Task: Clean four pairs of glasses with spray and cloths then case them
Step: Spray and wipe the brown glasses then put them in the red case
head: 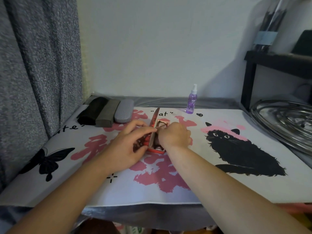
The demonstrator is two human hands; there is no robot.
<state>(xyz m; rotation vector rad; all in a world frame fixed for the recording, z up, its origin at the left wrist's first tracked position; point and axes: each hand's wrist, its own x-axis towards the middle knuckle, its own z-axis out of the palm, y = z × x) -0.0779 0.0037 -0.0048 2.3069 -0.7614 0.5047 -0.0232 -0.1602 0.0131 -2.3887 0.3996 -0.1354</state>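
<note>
1. Your red case (156,149) lies open at the middle of the printed mat (219,183), its lid (154,125) standing on edge along the left side and running away from you.
2. Inside the red case you can see a pair of dark-framed glasses (161,124); the far end shows clearly, the near end is hidden behind your wrists.
3. Three closed cases sit side by side at the far left of the mat: a black case (92,110), a brown-grey case (108,113) and a grey case (124,110), each touching its neighbour. What they hold cannot be seen.
4. The purple spray bottle (191,100) stands upright at the mat's far edge, well apart from the red case, to the right.
5. Your left hand (130,146) has curled fingers closed on the lid's upper edge, thumb below beside the case.
6. Your right hand (175,134) reaches into the case over the glasses, knuckles up; its fingertips are hidden, so whether they pinch the frame cannot be told.
</note>
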